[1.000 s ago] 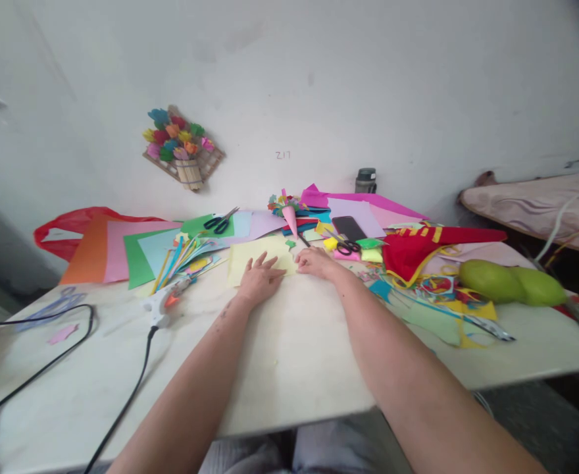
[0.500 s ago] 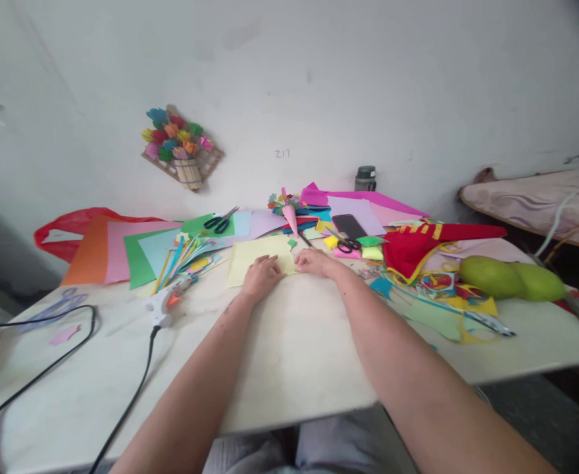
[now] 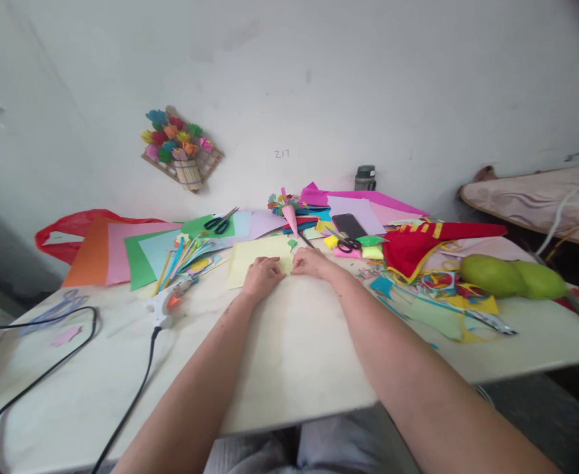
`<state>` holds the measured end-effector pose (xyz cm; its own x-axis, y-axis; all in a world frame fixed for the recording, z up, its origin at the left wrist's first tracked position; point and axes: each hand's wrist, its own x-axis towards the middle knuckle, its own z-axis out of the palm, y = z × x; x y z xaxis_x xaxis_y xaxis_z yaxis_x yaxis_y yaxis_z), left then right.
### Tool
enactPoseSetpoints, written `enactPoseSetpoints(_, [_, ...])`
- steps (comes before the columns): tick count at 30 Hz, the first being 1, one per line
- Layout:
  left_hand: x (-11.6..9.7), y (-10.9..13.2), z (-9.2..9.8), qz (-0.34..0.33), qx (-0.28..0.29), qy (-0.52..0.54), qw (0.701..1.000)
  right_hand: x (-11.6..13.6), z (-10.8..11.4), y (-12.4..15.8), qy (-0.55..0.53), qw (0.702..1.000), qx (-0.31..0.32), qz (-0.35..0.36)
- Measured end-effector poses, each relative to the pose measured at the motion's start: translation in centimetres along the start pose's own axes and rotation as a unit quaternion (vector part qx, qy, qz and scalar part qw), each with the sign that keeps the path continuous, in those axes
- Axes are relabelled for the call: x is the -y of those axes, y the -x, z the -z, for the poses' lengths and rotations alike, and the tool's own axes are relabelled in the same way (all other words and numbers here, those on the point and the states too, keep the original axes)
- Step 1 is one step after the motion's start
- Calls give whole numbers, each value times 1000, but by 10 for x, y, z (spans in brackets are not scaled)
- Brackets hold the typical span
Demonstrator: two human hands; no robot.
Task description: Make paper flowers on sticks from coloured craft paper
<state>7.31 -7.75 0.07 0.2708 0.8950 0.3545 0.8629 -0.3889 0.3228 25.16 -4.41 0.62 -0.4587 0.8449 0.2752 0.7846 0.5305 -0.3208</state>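
A pale yellow sheet of paper (image 3: pixel 250 255) lies on the white table (image 3: pixel 289 355), far in front of me. My left hand (image 3: pixel 260 278) rests on the sheet's near right part with its fingers curled together at the edge. My right hand (image 3: pixel 312 263) meets it from the right, fingers bent and pinching the same paper edge. The fingertips of both hands almost touch. Whether the edge is lifted is too small to tell.
A glue gun (image 3: pixel 164 306) with a black cable (image 3: pixel 122 415) lies left. Coloured sheets (image 3: pixel 136 253), green-handled scissors (image 3: pixel 219 222), a phone (image 3: pixel 349 227), black scissors (image 3: pixel 347 245), red paper (image 3: pixel 418 247), scraps and two green fruits (image 3: pixel 511 278) crowd the far side and the right. A bottle (image 3: pixel 365 178) stands by the wall.
My left hand's fingers, spread flat a second ago, have curled in. Both hands have drawn closer together on the yellow sheet's edge.
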Motion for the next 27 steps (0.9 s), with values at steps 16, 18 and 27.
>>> enactPoseSetpoints(16, [4, -3, -2, 41, 10, 28, 999, 14, -1, 0, -29, 996, 25, -79])
enactPoseSetpoints(18, [4, -3, -2, 48, 18, 23, 998, 16, 1, 1, -30, 994, 34, -102])
enactPoseSetpoints(27, [10, -7, -7, 61, 47, 6, 997, 14, 19, 9, -10, 984, 76, -158])
